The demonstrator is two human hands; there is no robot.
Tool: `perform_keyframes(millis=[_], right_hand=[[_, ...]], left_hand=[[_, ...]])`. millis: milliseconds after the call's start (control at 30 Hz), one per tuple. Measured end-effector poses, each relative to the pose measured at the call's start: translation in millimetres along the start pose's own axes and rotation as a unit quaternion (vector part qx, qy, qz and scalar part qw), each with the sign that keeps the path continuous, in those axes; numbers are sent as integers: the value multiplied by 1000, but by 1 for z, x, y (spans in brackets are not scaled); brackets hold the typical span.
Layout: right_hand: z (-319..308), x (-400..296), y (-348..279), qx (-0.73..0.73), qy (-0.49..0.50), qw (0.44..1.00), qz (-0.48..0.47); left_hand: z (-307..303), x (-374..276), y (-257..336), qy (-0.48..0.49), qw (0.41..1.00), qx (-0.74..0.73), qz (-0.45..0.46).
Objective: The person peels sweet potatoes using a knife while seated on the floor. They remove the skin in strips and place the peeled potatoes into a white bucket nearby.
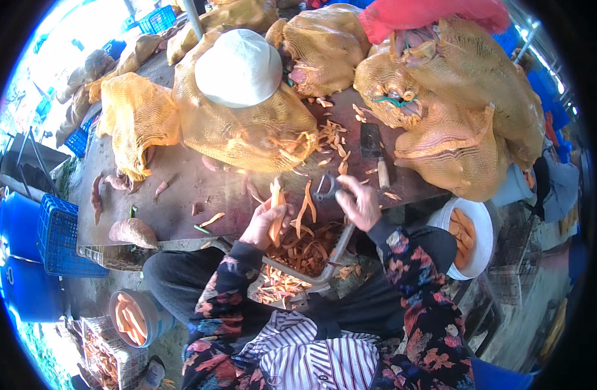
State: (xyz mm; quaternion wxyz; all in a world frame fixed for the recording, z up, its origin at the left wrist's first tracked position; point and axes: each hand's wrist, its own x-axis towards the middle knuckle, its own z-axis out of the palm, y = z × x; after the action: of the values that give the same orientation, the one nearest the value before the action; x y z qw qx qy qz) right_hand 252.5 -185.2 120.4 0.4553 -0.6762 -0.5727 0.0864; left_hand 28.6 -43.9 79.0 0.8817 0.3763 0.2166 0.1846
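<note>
My left hand (268, 223) is closed around a peeled orange sweet potato (277, 212), held upright above a crate. In my right hand (359, 202), a peeler with a dark handle (326, 187) is gripped, a short way to the right of the sweet potato. Strips of orange peel (306, 207) hang or fall between the two hands. Below them a grey plastic crate (338, 253) holds a heap of peelings (303, 256). A cleaver with a wooden handle (383, 173) lies on the table beyond my right hand.
Mesh sacks (250, 131) cover the table's (181, 209) far side, one under a white hard-shaped hat (238, 68). Unpeeled sweet potatoes (133, 232) lie at left. A white bucket (483, 239) at right and a grey bucket (159, 317) at lower left hold peeled pieces.
</note>
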Motion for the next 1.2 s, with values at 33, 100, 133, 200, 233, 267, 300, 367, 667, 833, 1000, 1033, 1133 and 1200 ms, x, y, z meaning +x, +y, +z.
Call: perform_keyframes(millis=[33, 100, 133, 200, 233, 267, 300, 367, 667, 833, 1000, 1033, 1133, 1200], right_hand=[[-3, 7, 2, -11, 10, 1000, -16], [-2, 18, -11, -68, 12, 992, -105], [10, 18, -13, -104, -5, 979, -176], [30, 19, -19, -158, -35, 946, -280], [37, 18, -23, -179, -51, 932, -311], [40, 19, -20, -194, -55, 921, -333], [38, 21, -5, -207, -59, 917, -334], [37, 28, 26, -232, -64, 925, -294], [2, 53, 121, -310, -91, 939, 116], [-34, 53, 132, -406, -2, 902, 146], [-52, 32, 152, -432, -20, 850, 302], [-47, 35, 149, -418, -26, 855, 305], [-35, 31, 157, -393, -31, 865, 309], [-29, 30, 170, -398, -32, 862, 312]], left_hand=[[-3, -7, 1, -3, 997, 80, -1], [-13, -12, 3, 0, 966, 259, -2], [-19, -11, 4, 0, 930, 367, -2], [-18, -13, 8, -8, 856, 517, 10], [-9, -18, 14, -17, 825, 565, 18], [-7, -21, 15, -14, 827, 562, 9], [-4, -24, 18, -10, 828, 560, 2], [-17, -39, 23, 15, 846, 533, -13], [-105, 13, 20, 226, 847, 467, 115], [-135, 52, 34, 302, 644, 678, 186], [-130, 64, 0, 241, 550, 785, 152], [-132, 62, -8, 237, 540, 797, 130], [-98, 39, -24, 95, 538, 826, 143], [-67, 19, -35, 30, 554, 818, 152]])
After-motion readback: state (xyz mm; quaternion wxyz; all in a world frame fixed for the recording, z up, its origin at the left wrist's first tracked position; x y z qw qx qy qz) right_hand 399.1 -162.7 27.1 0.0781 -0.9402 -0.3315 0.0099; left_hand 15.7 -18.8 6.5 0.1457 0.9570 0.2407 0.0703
